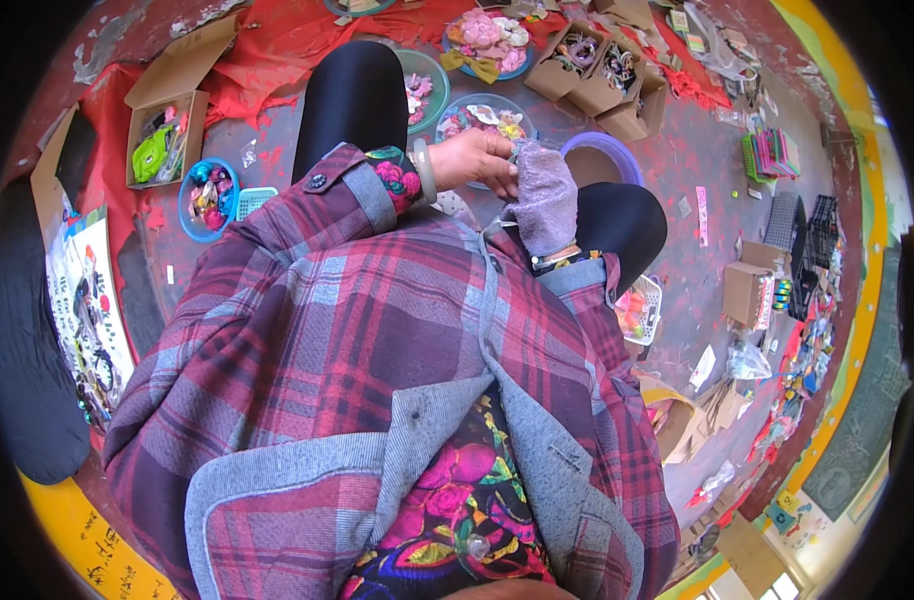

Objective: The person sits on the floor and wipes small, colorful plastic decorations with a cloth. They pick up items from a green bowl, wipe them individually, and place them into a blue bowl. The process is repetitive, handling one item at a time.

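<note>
My left hand (472, 160), with a pale bangle on its wrist, reaches in from the left. Its fingers are bent and pressed together on the edge of a lilac fuzzy cloth (545, 200). That cloth is drawn over my right hand like a sleeve or mitt, so the fingers beneath it are hidden. Only the right wrist (557, 254) shows below its lower end. Just beyond my hands, a clear basin (443, 112) holds small colourful pieces. To its right stands a purple-rimmed basin (632, 165), partly covered by my knee.
Farther off are a green basin (445, 88) and cardboard boxes (617, 122) with hair ties. At left sit a blue basin (185, 222) of shiny ornaments and an opened carton (192, 130). Colourful baskets (772, 158), a small carton (747, 292) and scattered packaging lie right.
</note>
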Available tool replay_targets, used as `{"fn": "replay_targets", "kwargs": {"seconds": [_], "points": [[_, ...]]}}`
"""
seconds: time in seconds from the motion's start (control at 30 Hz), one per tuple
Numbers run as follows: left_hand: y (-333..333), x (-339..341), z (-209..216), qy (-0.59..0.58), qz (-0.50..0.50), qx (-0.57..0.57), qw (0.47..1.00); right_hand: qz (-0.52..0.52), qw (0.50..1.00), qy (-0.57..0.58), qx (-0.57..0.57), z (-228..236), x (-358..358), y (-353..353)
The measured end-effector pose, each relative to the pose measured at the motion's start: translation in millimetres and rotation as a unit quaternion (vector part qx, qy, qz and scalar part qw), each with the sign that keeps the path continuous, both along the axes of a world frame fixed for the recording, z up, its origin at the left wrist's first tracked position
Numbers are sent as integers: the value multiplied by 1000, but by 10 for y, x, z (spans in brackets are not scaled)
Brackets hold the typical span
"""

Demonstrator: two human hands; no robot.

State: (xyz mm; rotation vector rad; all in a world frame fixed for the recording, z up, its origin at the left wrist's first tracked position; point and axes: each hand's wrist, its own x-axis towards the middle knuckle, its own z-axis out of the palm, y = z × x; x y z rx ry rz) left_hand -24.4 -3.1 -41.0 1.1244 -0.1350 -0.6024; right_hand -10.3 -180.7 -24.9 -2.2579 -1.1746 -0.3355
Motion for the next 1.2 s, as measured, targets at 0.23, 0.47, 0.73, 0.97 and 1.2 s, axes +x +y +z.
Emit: {"fn": "replay_targets", "kwargs": {"seconds": [0.23, 0.47, 0.73, 0.97, 1.2], "points": [[-22, -37, 60, 35, 6, 0, 999, -104, 979, 176, 14, 34, -48, 23], [1, -9, 53, 1, 19, 11, 1000, -1, 998, 61, 27, -28, 22, -20], [-49, -21, -31, -29, 14, 56, 998, -11, 999, 31, -39, 69, -8, 11], [-21, 25, -84, 16, 41, 31, 999, -121, 984, 123, 53, 295, 29, 48], [24, 244, -278, 125, 187, 50, 973, -218, 920, 206, 251, 360, -16, -233]]}}
